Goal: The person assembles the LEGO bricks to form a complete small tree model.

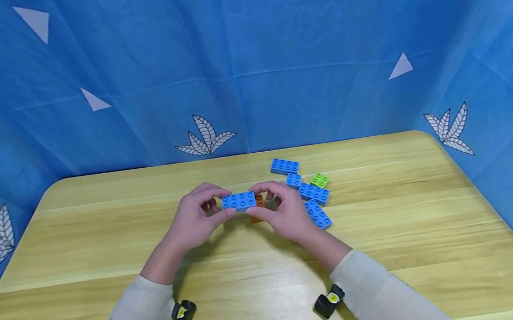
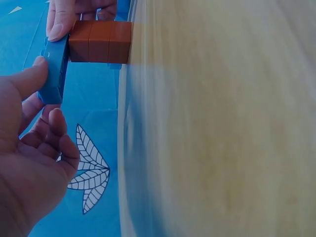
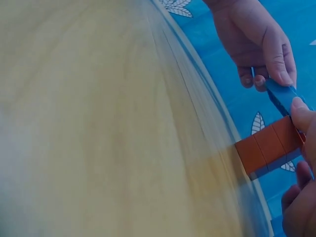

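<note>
A long blue toy building brick (image 1: 239, 202), studs up, lies level between both hands. The left hand (image 1: 195, 219) pinches its left end between thumb and fingers. At the other end, the thumb and fingers of the right hand (image 1: 288, 210) grip it. Below that right end stands an upright stack of orange bricks (image 2: 101, 42), three high in the left wrist view. The blue brick sits right at the stack's top and juts out to the left beyond it. From the head, the brick and right hand hide most of the stack.
Beyond the right hand, loose bricks lie on the wooden table (image 1: 389, 207): a blue one (image 1: 284, 166) farthest back, a small blue one (image 1: 294, 180), a small green one (image 1: 320, 180), and two long blue ones (image 1: 314, 193) nearer. A blue cloth (image 1: 232, 49) hangs behind the table.
</note>
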The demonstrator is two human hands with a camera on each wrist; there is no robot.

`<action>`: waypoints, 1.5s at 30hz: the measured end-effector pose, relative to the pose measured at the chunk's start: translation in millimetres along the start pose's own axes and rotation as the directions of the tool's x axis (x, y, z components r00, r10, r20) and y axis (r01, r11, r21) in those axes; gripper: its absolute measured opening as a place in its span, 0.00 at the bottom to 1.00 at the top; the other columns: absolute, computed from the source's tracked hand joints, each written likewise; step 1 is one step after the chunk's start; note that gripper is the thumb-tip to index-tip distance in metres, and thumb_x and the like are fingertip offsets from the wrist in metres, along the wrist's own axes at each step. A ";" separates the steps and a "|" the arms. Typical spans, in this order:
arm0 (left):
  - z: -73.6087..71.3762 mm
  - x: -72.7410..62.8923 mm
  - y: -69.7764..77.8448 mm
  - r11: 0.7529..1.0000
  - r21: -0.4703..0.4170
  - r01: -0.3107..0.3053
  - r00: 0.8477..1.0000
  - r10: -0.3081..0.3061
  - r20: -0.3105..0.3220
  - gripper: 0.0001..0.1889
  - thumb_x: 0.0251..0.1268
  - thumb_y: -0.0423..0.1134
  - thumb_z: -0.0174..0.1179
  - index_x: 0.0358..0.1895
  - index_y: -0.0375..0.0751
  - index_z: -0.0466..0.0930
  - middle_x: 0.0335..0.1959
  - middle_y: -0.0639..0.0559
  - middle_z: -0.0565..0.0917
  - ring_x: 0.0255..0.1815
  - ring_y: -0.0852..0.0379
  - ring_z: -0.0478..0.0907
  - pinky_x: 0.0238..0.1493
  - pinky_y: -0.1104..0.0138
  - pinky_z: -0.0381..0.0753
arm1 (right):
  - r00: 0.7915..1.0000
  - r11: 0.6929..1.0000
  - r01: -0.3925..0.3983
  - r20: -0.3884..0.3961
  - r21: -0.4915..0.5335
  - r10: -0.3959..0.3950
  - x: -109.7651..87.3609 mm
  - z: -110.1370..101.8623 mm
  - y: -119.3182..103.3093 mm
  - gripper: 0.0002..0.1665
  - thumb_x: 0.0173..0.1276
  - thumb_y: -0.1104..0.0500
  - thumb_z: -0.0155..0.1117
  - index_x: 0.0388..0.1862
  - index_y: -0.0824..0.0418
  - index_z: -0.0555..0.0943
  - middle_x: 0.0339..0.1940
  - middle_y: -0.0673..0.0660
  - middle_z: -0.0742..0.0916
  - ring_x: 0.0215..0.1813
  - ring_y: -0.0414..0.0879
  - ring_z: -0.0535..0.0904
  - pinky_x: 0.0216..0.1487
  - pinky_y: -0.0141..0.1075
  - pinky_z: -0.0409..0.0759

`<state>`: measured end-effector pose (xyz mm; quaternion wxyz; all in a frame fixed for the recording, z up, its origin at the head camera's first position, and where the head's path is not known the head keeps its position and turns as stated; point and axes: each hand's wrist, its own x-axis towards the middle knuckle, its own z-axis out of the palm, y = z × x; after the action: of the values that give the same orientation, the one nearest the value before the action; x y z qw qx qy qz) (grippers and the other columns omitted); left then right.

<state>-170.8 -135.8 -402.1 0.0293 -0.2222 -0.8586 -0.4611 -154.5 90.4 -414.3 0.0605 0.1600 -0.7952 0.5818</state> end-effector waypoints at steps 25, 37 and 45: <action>3.0 5.4 4.4 0.998 0.060 -0.037 0.999 0.036 0.022 0.16 0.60 0.40 0.73 0.50 0.41 0.86 0.46 0.54 0.82 0.43 0.54 0.74 0.43 0.55 0.77 | 0.997 0.997 -0.071 0.009 -0.012 0.071 0.5 0.9 30.5 0.24 0.57 0.59 0.80 0.53 0.55 0.85 0.37 0.52 0.82 0.37 0.49 0.74 0.33 0.38 0.71; 0.0 6.9 6.2 0.986 0.133 -0.097 0.995 0.094 0.030 0.17 0.58 0.39 0.74 0.50 0.40 0.86 0.46 0.53 0.82 0.51 0.52 0.73 0.47 0.55 0.76 | 0.997 0.997 -0.078 -0.010 -0.009 0.078 0.0 1.6 31.5 0.22 0.55 0.58 0.82 0.49 0.54 0.86 0.34 0.50 0.83 0.36 0.48 0.75 0.34 0.37 0.72; -0.4 7.8 8.5 0.985 0.163 -0.059 0.997 0.051 0.053 0.17 0.60 0.40 0.73 0.51 0.41 0.86 0.46 0.54 0.81 0.50 0.53 0.72 0.50 0.55 0.76 | 0.997 0.997 -0.081 -0.010 -0.001 0.080 0.2 1.9 32.3 0.22 0.55 0.59 0.82 0.49 0.55 0.86 0.35 0.50 0.83 0.37 0.48 0.76 0.35 0.38 0.73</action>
<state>-174.3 -129.4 -393.2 0.0394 -0.2536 -0.8877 -0.3823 -165.0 97.4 -444.1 0.0409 0.1250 -0.8011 0.5840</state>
